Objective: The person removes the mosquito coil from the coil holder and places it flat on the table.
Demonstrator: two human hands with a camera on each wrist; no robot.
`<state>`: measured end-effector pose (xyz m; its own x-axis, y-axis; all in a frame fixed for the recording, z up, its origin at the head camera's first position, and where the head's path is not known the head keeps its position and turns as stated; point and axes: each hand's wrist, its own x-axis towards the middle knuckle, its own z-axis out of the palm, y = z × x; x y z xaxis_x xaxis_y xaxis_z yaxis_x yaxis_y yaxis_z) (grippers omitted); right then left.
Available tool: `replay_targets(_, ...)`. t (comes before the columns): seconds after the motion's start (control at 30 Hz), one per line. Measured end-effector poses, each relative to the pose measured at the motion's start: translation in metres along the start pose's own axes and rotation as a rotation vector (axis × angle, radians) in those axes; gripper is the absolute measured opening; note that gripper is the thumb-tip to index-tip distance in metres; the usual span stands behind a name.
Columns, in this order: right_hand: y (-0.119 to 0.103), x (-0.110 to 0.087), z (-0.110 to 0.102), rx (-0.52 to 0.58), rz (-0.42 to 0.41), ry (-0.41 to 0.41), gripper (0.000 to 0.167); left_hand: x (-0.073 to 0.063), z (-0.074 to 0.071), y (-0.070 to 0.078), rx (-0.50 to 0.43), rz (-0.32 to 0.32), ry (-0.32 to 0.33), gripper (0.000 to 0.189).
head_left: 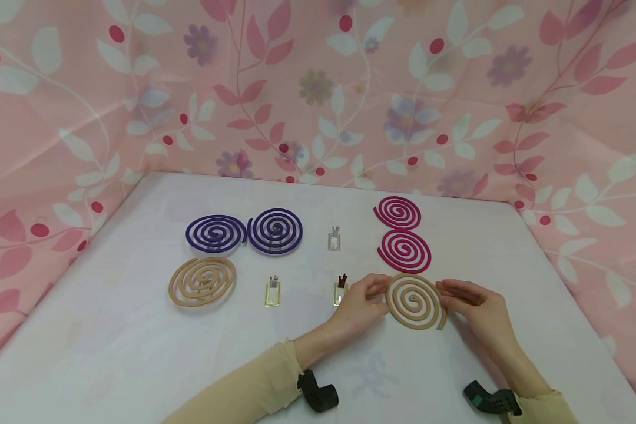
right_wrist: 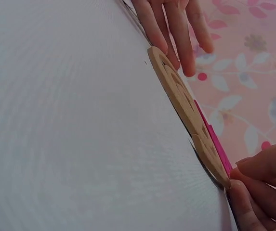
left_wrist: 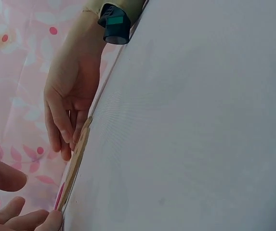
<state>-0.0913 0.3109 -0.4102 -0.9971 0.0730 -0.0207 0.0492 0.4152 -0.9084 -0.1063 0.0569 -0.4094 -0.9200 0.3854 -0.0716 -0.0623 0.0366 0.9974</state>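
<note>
A tan mosquito coil (head_left: 414, 301) lies on the white cloth between my two hands. At its left rim is my left hand (head_left: 361, 303), its fingertips touching the edge, thumb apart from the fingers. My right hand (head_left: 479, 309) is at the opposite rim, near the coil's outer tail, fingers fairly straight. In the right wrist view the tan coil (right_wrist: 178, 96) appears nearly edge-on, with my right thumb against its near end. Just behind it lie two magenta coils (head_left: 404, 251), one behind the other. A small metal stand (head_left: 341, 291) is partly hidden by my left hand.
Two purple coils (head_left: 274, 231) sit side by side at the back left, with another tan coil (head_left: 202, 281) in front of them. Metal stands (head_left: 272, 291) are on the cloth near the middle. A pink floral curtain (head_left: 318, 88) borders the table.
</note>
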Motion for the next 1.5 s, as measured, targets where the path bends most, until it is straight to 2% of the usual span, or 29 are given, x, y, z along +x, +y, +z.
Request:
replay_targets(0.1, -0.002, 0.001, 0.002, 0.018, -0.003, 0.018, 0.044, -0.002, -0.004, 0.003, -0.001, 0.004, -0.007, 0.050)
replay_targets(0.2, -0.008, 0.002, 0.004, 0.017, -0.022, 0.050, 0.042, -0.009, -0.015, 0.009, 0.012, 0.006, -0.033, 0.048)
replay_targets(0.3, -0.020, 0.000, 0.009, 0.008, -0.063, 0.078, 0.039, -0.020, -0.033, 0.017, 0.008, 0.030, -0.048, 0.045)
replay_targets(0.4, -0.037, -0.003, 0.017, 0.034, -0.095, 0.066, 0.036, -0.033, -0.056, 0.023, -0.029, 0.068, -0.033, 0.045)
replay_targets(0.57, -0.065, -0.004, 0.036, 0.166, -0.132, 0.009, 0.034, -0.055, -0.092, 0.031, -0.070, 0.075, 0.067, 0.050)
replay_targets(0.73, -0.086, 0.005, 0.063, 0.200, -0.166, -0.053, 0.039, -0.063, -0.127, 0.032, 0.024, 0.136, 0.220, 0.047)
replay_targets(0.8, -0.093, 0.010, 0.075, 0.225, -0.172, -0.076, 0.039, -0.064, -0.141, 0.031, 0.062, 0.152, 0.281, 0.045)
replay_targets(0.87, -0.100, 0.015, 0.087, 0.249, -0.166, -0.090, 0.039, -0.064, -0.155, 0.030, 0.096, 0.141, 0.334, 0.045)
replay_targets(1.0, -0.114, 0.026, 0.108, 0.325, -0.112, -0.114, 0.040, -0.061, -0.180, 0.031, 0.151, 0.084, 0.390, 0.049)
replay_targets(1.1, -0.125, 0.036, 0.122, 0.336, -0.076, -0.125, 0.041, -0.058, -0.194, 0.033, 0.195, 0.056, 0.427, 0.051)
replay_targets(1.2, -0.136, 0.047, 0.136, 0.339, -0.071, -0.125, 0.042, -0.053, -0.204, 0.036, 0.204, 0.032, 0.486, 0.053)
replay_targets(1.3, -0.145, 0.058, 0.151, 0.375, -0.087, -0.117, 0.043, -0.047, -0.212, 0.039, 0.173, 0.018, 0.542, 0.053)
replay_targets(1.4, -0.152, 0.069, 0.168, 0.435, -0.088, -0.092, 0.042, -0.040, -0.218, 0.043, 0.141, -0.014, 0.555, 0.053)
replay_targets(1.5, -0.159, 0.080, 0.184, 0.472, -0.082, -0.058, 0.042, -0.031, -0.222, 0.046, 0.168, -0.031, 0.548, 0.054)
